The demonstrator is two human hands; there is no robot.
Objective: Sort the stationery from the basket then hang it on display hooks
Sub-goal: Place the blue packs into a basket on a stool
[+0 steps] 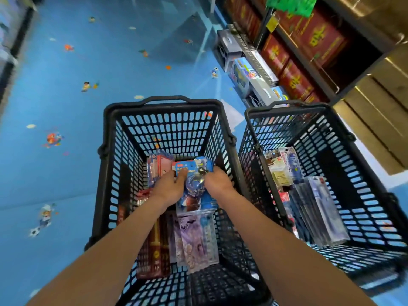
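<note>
Head view: both hands are reaching down into a black basket (163, 127) that is sitting at 6 o'clock on the blue cartoon-print floor (66, 107). The left hand (170, 186) and the right hand (218, 182) are each curling their fingers round a blue blister pack (196, 188), one on either side. The pack is lying toward the basket's 12 o'clock end. White writing is showing on its red-and-blue header, too blurred to read. A purple pack (194, 239) and dark red packs (154, 250) are lying toward 6 o'clock. A second basket (276, 127) is standing at 3 o'clock, holding pen packs (318, 208). At 1 o'clock, red boxes (318, 38) are showing large gold characters.
</note>
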